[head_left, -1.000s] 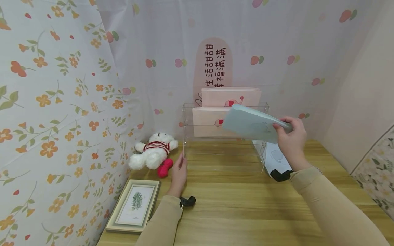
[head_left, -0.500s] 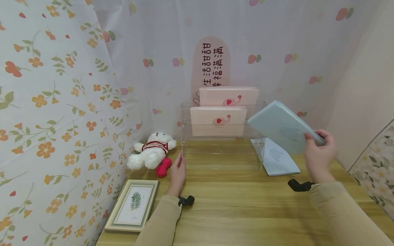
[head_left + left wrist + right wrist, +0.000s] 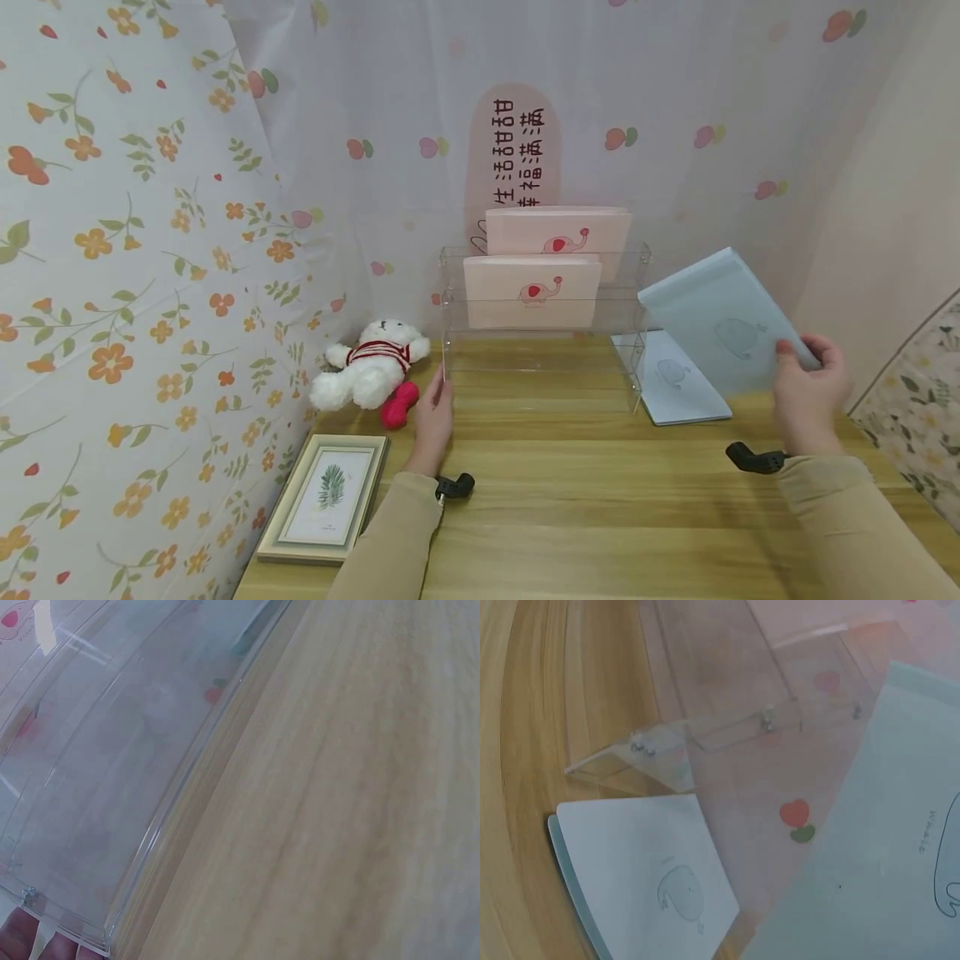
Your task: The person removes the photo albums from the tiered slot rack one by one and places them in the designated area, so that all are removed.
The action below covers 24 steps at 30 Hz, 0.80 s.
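My right hand [image 3: 812,387] pinches a pale blue notebook [image 3: 720,321] by its right edge, thumb on the front cover. The notebook is tilted above the table, right of a clear plastic tiered rack [image 3: 540,358]. In the right wrist view its cover [image 3: 877,847] shows a whale outline. A second blue-edged notebook [image 3: 678,375] with a whale drawing lies below it on the table. My left hand [image 3: 432,425] touches the rack's left side with extended fingers; in the left wrist view the fingertips [image 3: 56,946] are at the side panel. Two pink elephant notebooks [image 3: 536,312] stand in the upper tiers.
A white plush bear [image 3: 375,367] in a striped top lies left of the rack, with a red bow-shaped piece [image 3: 400,406] beside it. A framed leaf picture [image 3: 326,500] lies at the front left. Patterned curtains [image 3: 360,100] enclose the wooden table [image 3: 600,500].
My right hand has carried the blue notebook rightward, away from the rack's front, uncovering the front pink notebook and the notebook on the table. My left hand stays at the rack's side.
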Each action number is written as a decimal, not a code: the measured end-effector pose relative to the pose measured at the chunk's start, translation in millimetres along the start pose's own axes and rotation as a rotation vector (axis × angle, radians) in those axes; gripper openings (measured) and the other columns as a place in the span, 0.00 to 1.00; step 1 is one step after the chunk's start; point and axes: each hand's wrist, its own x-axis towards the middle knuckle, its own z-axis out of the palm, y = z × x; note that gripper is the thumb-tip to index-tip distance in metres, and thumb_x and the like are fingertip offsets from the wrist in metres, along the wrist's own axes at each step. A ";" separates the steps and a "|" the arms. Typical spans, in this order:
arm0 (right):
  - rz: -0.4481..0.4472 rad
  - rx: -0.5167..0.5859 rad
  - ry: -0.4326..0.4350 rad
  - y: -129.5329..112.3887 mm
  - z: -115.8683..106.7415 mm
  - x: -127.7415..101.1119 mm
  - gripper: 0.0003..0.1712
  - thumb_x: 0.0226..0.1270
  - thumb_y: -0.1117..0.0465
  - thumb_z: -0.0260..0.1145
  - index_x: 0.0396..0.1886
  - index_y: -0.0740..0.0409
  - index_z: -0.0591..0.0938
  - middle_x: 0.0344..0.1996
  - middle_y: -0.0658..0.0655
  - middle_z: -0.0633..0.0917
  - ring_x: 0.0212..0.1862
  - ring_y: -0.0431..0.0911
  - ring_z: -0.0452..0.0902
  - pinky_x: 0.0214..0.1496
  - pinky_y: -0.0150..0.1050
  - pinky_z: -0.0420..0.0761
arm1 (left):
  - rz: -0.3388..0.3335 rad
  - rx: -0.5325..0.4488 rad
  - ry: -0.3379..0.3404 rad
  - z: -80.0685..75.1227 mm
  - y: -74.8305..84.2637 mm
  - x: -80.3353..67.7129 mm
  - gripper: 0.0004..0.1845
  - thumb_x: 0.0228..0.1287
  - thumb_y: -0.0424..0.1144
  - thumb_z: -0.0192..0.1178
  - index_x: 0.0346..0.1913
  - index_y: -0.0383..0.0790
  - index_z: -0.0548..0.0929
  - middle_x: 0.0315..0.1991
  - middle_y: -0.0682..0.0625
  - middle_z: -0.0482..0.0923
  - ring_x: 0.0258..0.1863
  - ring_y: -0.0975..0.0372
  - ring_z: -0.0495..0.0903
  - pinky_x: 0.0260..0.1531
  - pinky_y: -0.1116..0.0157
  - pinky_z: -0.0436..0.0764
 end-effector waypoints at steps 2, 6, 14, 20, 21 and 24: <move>0.034 0.003 -0.002 1.5 -2.6 3.9 0.09 0.75 0.62 0.75 0.46 0.44 0.85 0.48 0.39 0.79 0.51 0.33 0.73 0.43 0.17 0.79 | 0.018 -0.005 0.001 -0.1 -2.6 1.1 0.27 0.86 0.50 0.56 0.81 0.53 0.76 0.80 0.41 0.74 0.79 0.41 0.74 0.79 0.44 0.76; 0.074 0.014 -0.013 4.5 -7.5 8.6 0.08 0.77 0.62 0.74 0.47 0.45 0.84 0.48 0.40 0.78 0.51 0.34 0.73 0.39 0.16 0.79 | 0.012 -0.003 0.009 -0.2 -1.8 0.6 0.26 0.86 0.49 0.57 0.81 0.51 0.76 0.80 0.41 0.75 0.78 0.40 0.75 0.79 0.43 0.76; 0.093 -0.039 -0.039 10.9 -21.2 13.7 0.07 0.79 0.59 0.72 0.48 0.43 0.82 0.48 0.39 0.77 0.50 0.34 0.72 0.37 0.16 0.78 | -0.065 -0.028 -0.016 0.1 4.7 0.4 0.26 0.87 0.44 0.56 0.83 0.54 0.74 0.81 0.45 0.74 0.82 0.46 0.72 0.84 0.44 0.70; 0.113 -0.099 0.014 23.4 -33.9 24.2 0.08 0.80 0.59 0.70 0.47 0.38 0.81 0.47 0.36 0.75 0.49 0.31 0.70 0.37 0.15 0.74 | -0.044 0.005 0.002 2.1 4.8 0.4 0.26 0.87 0.46 0.55 0.82 0.53 0.75 0.81 0.42 0.74 0.80 0.40 0.72 0.81 0.41 0.73; 0.121 -0.100 0.023 25.6 -36.0 26.9 0.09 0.79 0.59 0.70 0.46 0.38 0.81 0.47 0.36 0.75 0.49 0.31 0.70 0.37 0.14 0.73 | -0.040 0.008 0.002 2.3 4.9 0.3 0.26 0.87 0.46 0.55 0.82 0.53 0.75 0.81 0.41 0.74 0.80 0.40 0.72 0.81 0.40 0.73; 0.143 -0.110 0.035 31.4 -43.4 35.0 0.09 0.79 0.59 0.70 0.46 0.36 0.81 0.46 0.35 0.75 0.48 0.30 0.70 0.36 0.14 0.73 | -0.050 -0.005 -0.008 2.0 5.4 0.1 0.26 0.87 0.46 0.55 0.82 0.54 0.74 0.82 0.43 0.72 0.82 0.42 0.71 0.82 0.42 0.72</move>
